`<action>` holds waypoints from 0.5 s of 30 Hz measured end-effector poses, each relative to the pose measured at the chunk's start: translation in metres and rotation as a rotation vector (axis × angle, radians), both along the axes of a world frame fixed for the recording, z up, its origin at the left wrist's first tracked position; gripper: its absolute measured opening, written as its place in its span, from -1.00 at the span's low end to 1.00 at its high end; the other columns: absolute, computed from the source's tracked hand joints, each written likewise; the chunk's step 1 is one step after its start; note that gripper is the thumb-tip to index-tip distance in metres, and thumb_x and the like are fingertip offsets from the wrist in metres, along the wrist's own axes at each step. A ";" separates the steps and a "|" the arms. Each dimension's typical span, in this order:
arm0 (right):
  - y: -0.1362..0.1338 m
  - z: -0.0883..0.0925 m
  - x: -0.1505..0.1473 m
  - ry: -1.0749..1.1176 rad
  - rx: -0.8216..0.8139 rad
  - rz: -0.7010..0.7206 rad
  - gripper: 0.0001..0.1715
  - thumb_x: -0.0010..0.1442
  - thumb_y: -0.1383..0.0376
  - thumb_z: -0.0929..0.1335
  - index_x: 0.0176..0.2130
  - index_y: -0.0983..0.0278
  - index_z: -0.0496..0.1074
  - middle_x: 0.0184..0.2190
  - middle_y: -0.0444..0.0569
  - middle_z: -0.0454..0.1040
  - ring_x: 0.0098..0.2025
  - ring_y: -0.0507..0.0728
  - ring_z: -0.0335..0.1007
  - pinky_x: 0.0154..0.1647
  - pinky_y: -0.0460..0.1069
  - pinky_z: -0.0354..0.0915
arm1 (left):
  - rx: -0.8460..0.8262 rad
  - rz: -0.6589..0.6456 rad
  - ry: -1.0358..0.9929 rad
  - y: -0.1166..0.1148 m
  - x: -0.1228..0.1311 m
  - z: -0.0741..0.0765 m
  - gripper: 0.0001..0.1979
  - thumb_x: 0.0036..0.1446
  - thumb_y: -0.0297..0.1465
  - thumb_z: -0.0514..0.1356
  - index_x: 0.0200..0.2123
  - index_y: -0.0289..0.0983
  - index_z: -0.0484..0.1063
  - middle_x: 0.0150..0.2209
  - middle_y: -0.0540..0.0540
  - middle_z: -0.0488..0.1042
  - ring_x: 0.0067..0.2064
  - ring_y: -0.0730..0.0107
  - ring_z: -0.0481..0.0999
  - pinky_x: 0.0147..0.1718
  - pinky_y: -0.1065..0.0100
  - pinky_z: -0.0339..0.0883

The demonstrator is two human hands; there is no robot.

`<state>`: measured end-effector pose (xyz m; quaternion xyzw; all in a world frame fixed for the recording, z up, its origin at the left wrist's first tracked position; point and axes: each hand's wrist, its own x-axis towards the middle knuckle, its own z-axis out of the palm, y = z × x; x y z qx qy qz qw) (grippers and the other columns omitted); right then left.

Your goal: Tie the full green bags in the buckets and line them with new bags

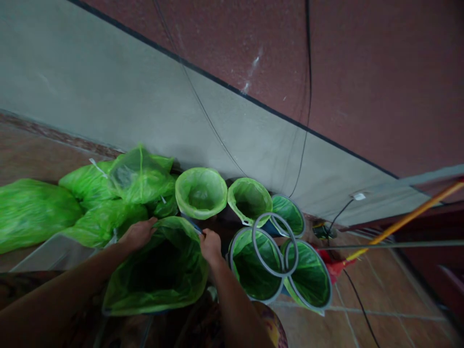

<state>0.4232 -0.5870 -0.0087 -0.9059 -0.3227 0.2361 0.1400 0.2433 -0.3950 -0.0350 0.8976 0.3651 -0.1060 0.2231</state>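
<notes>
A bin lined with a green bin liner (159,299) stands right in front of me, its mouth wide and its inside dark. My left hand (139,236) grips the liner at the far left of the rim. On the right side of the same rim, my right hand (210,245) is closed around the liner's edge. The liner is folded out over the rim, and a bit of blue bin shows by my right hand. Most of the bin's outside is hidden by the liner and my arms.
Filled green bags (34,212) are heaped at the left by the wall. Several other lined bins stand to the right, including a pale-rimmed one (181,200). A loose grey ring (254,246) rests across two of them. Farther right are a yellow-orange pole (409,221) and cables.
</notes>
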 end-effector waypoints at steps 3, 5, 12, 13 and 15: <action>0.001 0.004 0.000 -0.067 -0.084 0.048 -0.61 0.39 0.33 0.20 -0.17 0.27 0.60 -0.21 0.09 0.63 -0.13 0.17 0.55 -0.14 -0.05 0.29 | -0.021 -0.017 0.041 -0.002 -0.001 -0.001 -0.57 0.27 -0.43 -0.01 0.16 -0.40 0.33 -0.03 -0.33 0.61 0.01 0.03 0.60 0.02 0.15 0.40; 0.003 0.007 0.001 -0.085 -0.109 0.044 -0.58 0.40 0.33 0.17 -0.19 0.25 0.60 -0.23 0.08 0.63 -0.15 0.17 0.55 -0.19 -0.04 0.28 | -0.033 -0.023 0.048 -0.003 -0.001 0.000 -0.59 0.28 -0.45 -0.04 0.14 -0.40 0.34 -0.05 -0.33 0.61 0.00 0.04 0.61 0.00 0.18 0.39; 0.004 0.011 -0.002 -0.049 -0.041 -0.018 -0.71 0.36 0.24 0.28 -0.10 0.23 0.57 -0.16 0.04 0.63 -0.10 0.15 0.54 -0.14 -0.06 0.28 | -0.060 0.010 0.089 -0.008 -0.003 0.004 -0.63 0.29 -0.45 -0.07 0.09 -0.41 0.31 -0.06 -0.33 0.60 0.01 0.05 0.59 0.00 0.18 0.37; 0.004 0.011 -0.003 -0.044 -0.035 -0.026 -0.73 0.35 0.25 0.29 -0.12 0.23 0.57 -0.16 0.03 0.63 -0.10 0.14 0.54 -0.14 -0.06 0.28 | -0.063 0.008 0.083 -0.009 -0.003 0.005 -0.64 0.29 -0.46 -0.07 0.08 -0.41 0.31 -0.07 -0.34 0.60 0.00 0.05 0.60 0.00 0.18 0.36; 0.006 0.011 -0.004 -0.052 -0.029 -0.040 -0.76 0.33 0.28 0.30 -0.16 0.23 0.57 -0.18 0.01 0.63 -0.11 0.14 0.54 -0.14 -0.06 0.29 | -0.068 0.007 0.074 -0.011 -0.005 0.006 -0.66 0.31 -0.45 -0.08 0.05 -0.42 0.31 -0.08 -0.34 0.60 -0.02 0.05 0.60 -0.03 0.18 0.36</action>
